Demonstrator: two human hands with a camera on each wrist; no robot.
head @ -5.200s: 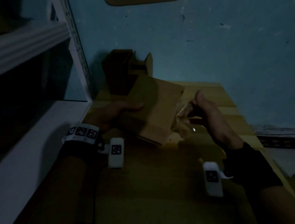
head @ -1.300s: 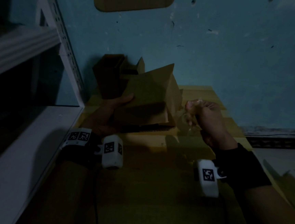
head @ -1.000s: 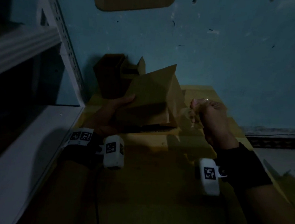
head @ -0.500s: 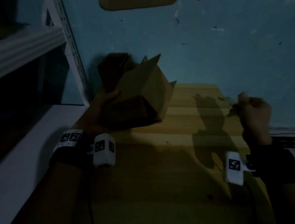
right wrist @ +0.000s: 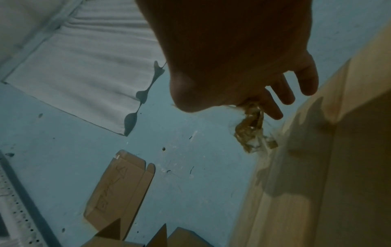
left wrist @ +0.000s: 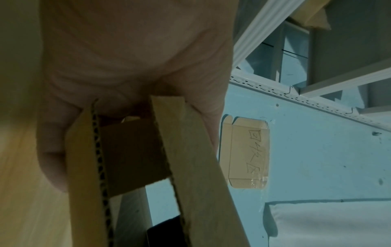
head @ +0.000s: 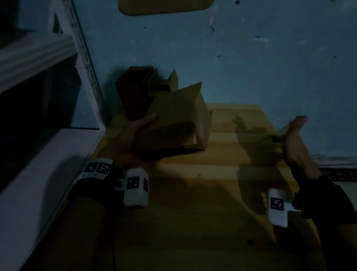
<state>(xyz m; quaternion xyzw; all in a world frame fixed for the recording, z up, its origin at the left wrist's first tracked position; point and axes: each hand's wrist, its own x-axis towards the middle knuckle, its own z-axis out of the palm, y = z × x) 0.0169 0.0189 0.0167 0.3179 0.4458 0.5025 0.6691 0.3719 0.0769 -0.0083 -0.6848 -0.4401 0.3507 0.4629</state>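
A brown cardboard box (head: 174, 122) is held tilted above the wooden table (head: 188, 212). My left hand (head: 134, 131) grips it from the left, thumb on its top face. In the left wrist view my left hand (left wrist: 127, 58) clasps the box's flaps (left wrist: 190, 158) with corrugated edges showing. My right hand (head: 293, 139) hovers at the table's right edge, well apart from the box. A crumpled wad of clear tape (right wrist: 251, 130) dangles from my right hand (right wrist: 243, 93), pinched between thumb and first finger while the other fingers spread.
A second, darker open box (head: 134, 92) stands against the blue wall behind the held one. A white shelving rack (head: 28, 64) borders the table on the left. A flattened carton (head: 163, 2) is taped to the wall. Floor lies beyond the table's right edge.
My right hand pulled away from the box's right side and swung out to the table's right edge with the tape. My left hand shifted the box leftward and tilted it.
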